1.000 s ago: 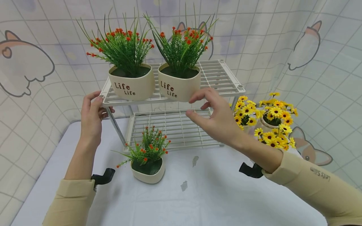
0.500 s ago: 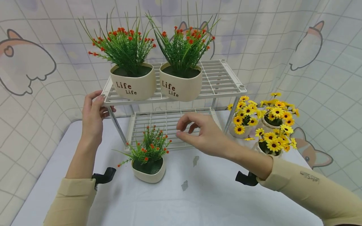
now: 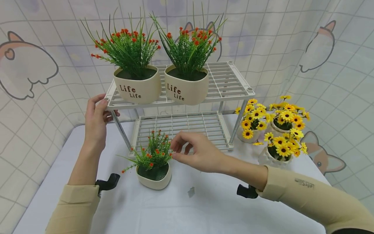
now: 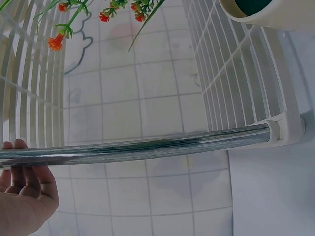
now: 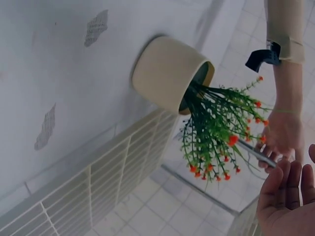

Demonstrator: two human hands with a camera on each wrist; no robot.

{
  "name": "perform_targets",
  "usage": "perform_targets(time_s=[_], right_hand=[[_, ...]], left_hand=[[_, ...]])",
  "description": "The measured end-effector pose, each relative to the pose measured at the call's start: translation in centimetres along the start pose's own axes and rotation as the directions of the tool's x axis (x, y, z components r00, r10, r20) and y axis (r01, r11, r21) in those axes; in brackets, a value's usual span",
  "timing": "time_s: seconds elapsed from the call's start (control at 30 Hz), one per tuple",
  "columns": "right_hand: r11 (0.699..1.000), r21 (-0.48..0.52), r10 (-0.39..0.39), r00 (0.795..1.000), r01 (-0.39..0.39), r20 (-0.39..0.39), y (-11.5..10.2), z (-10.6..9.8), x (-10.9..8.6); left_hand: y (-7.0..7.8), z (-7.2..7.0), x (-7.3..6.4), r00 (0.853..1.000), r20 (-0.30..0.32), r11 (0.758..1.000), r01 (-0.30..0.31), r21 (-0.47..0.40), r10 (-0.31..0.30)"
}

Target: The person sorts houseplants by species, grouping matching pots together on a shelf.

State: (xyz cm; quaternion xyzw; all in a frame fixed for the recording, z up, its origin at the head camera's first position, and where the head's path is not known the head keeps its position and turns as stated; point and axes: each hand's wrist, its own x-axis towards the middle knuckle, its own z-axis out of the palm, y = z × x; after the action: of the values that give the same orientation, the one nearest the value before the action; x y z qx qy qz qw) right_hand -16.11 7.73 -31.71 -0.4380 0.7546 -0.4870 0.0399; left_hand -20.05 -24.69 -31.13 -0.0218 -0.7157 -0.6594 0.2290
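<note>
In the head view, the person's left hand (image 3: 96, 123) grips the near left corner of a two-tier white wire rack (image 3: 226, 79), thumb on the corner and fingers curled beneath the top shelf. The right hand (image 3: 198, 152) holds nothing; its fingers are loosely bent, with a gap between thumb and fingertips, just beside the orange-red flowers of a cream planter (image 3: 155, 183). Whether the fingertips touch the flowers cannot be told. This planter stands upright on the white-covered table (image 3: 204, 211), before the lower shelf. On the top shelf, a left "Life" planter (image 3: 137, 89) and a right "Life" planter (image 3: 187, 89) stand side by side. Yellow daisies (image 3: 283, 149) in pale pots stand right of the rack.

In the left wrist view, the left hand's fingers reach behind the metal post (image 4: 147, 150) at its upper end; the cream planter's rim enters at the top right.

In the right wrist view, the right hand's bent fingers appear near the planter's flowers, with the left hand at the post beyond.
</note>
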Motion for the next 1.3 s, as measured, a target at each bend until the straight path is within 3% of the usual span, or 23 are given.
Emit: perform_targets(time_s=[0.63,1.07,1.3], right_hand=[[0.999,0.014,0.036,0.998,-0.037,0.045,0.3,0.8,0.1],[0.981,0.051,0.178,0.976,-0.186,0.122,1.2,2.5,0.4],[0.970,0.086,0.211,0.965,-0.226,0.159,1.8,3.7,0.8]], left_hand=[[0.2,0.1,-0.1,1.000,0.004,1.000,-0.004,0.010,0.004],[0.1,0.1,-0.1,1.000,-0.001,1.000,0.000,0.017,0.000],[0.1,0.1,-0.1,1.000,0.002,1.000,-0.003,0.025,0.003]])
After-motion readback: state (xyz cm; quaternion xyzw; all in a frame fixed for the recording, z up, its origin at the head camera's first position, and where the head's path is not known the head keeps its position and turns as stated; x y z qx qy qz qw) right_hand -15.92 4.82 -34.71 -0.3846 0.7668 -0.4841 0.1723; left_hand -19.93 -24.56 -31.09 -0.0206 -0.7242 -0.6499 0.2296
